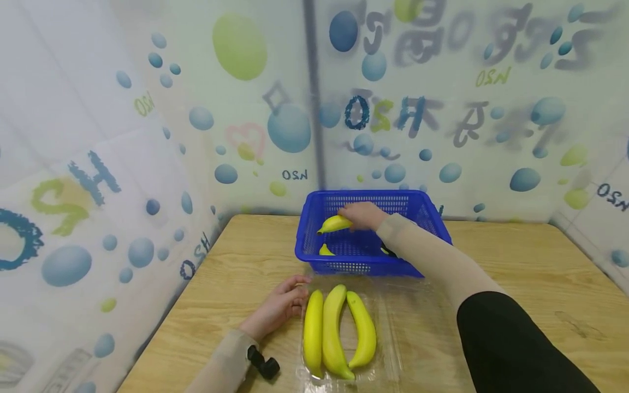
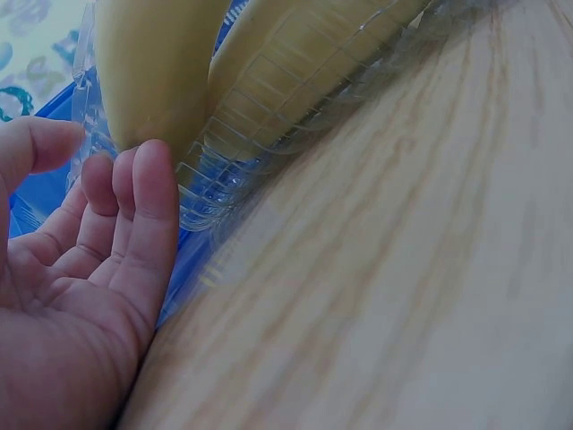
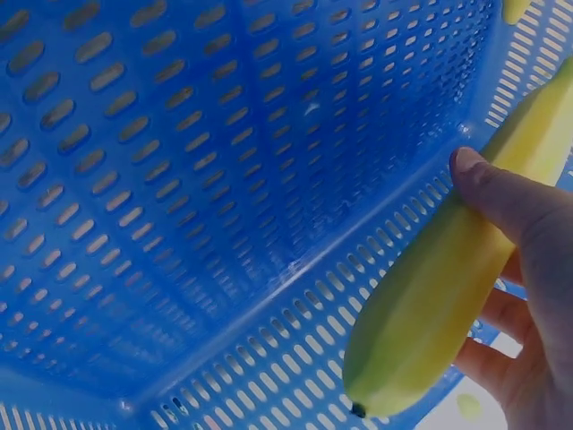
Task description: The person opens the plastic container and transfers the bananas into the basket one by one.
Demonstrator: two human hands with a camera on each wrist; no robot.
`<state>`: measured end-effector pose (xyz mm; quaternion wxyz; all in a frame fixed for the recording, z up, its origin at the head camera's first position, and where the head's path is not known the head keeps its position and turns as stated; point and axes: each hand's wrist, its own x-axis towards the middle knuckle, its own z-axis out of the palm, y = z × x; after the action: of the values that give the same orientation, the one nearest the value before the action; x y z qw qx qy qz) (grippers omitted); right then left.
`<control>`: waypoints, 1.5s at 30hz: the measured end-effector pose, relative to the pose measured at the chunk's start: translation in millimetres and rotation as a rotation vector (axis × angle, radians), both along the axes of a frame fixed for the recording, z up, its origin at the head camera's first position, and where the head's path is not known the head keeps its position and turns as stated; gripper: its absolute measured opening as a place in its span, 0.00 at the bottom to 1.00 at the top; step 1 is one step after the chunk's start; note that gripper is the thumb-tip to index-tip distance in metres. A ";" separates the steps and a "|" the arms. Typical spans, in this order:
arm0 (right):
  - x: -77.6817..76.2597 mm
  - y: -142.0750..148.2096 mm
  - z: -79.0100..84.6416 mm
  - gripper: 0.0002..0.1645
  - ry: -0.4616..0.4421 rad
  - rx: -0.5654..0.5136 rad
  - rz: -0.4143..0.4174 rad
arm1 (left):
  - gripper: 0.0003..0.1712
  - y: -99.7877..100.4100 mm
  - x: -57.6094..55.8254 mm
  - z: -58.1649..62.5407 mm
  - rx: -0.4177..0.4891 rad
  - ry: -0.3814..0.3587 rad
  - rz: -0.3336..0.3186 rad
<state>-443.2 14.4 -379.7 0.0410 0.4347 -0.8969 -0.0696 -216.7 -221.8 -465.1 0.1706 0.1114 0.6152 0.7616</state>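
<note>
My right hand (image 1: 362,214) is inside a blue plastic basket (image 1: 361,266) and grips a yellow banana (image 3: 430,305), thumb on one side and fingers on the other. In the right wrist view the banana is held beside the perforated wall. My left hand (image 1: 279,307) lies at the left edge of a clear plastic container (image 1: 350,332), fingers loosely bent and the fingertips at its corner. Three bananas, a left one (image 1: 313,333), a middle one (image 1: 334,333) and a right one (image 1: 365,333), lie side by side in that container.
Another banana (image 1: 326,250) shows at the basket's front left, and a small yellow and dark bit shows beside the right forearm. The wooden table (image 1: 530,273) meets a patterned wall covering (image 1: 290,128) behind the basket. A black strap (image 1: 263,363) is on the left wrist.
</note>
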 end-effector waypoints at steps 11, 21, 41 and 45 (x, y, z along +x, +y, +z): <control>2.5 2.0 0.6 0.32 -0.142 0.015 0.032 | 0.23 -0.1 0.6 -0.8 -0.022 -0.006 0.013; 3.6 2.5 -1.1 0.29 -0.214 0.054 0.028 | 0.24 1.2 0.3 -0.4 -0.005 -0.004 0.007; 3.7 1.2 3.2 0.22 -0.019 0.021 -0.192 | 0.23 -0.2 -1.6 -0.9 -0.017 0.003 -0.006; 2.1 1.3 7.0 0.21 -0.017 0.010 -0.182 | 0.24 0.0 -0.6 0.0 -0.018 0.003 0.004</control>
<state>-441.1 15.6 -372.7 0.0250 0.3524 -0.9326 -0.0737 -217.3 -221.7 -465.1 0.1691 0.1096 0.6227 0.7561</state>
